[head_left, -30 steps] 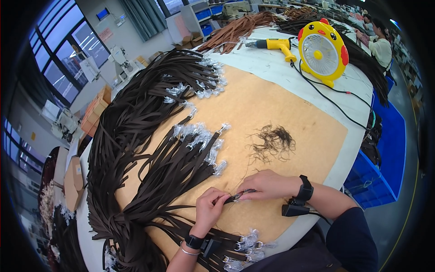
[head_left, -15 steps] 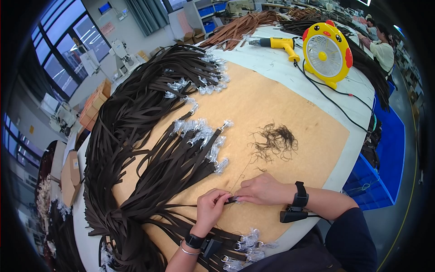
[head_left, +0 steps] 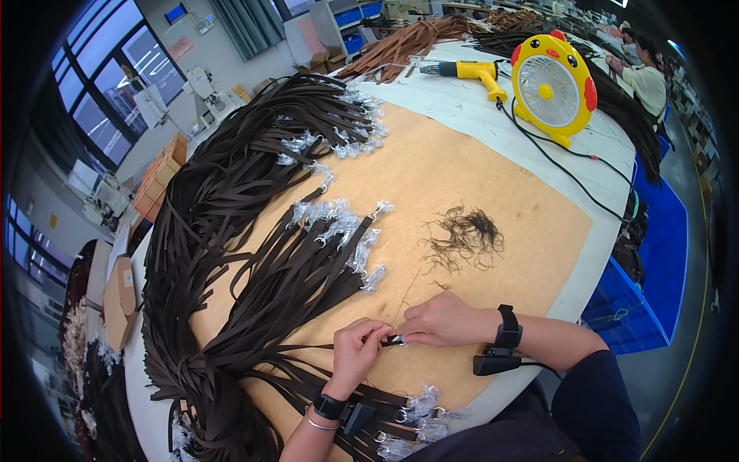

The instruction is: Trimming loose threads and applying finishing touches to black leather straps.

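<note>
Both my hands meet near the front of the tan board. My left hand pinches a dark brown strap that runs in from the bundle at the left. Close against it, my right hand has its fingers pressed together at the strap's end, where a bit of clear plastic wrap shows. A thin loose thread stretches from near my fingertips toward a tangle of dark threads. Beside my left wrist lie more straps with plastic-wrapped metal clasps.
A large heap of dark straps covers the left. At the back stand a yellow heat gun and a yellow chick-shaped fan, their black cables trailing right. A blue bin stands beyond the table's right edge. Another person sits far right.
My hands keep nearly the same pose on the strap. The view has shifted very slightly; nothing else has visibly moved.
</note>
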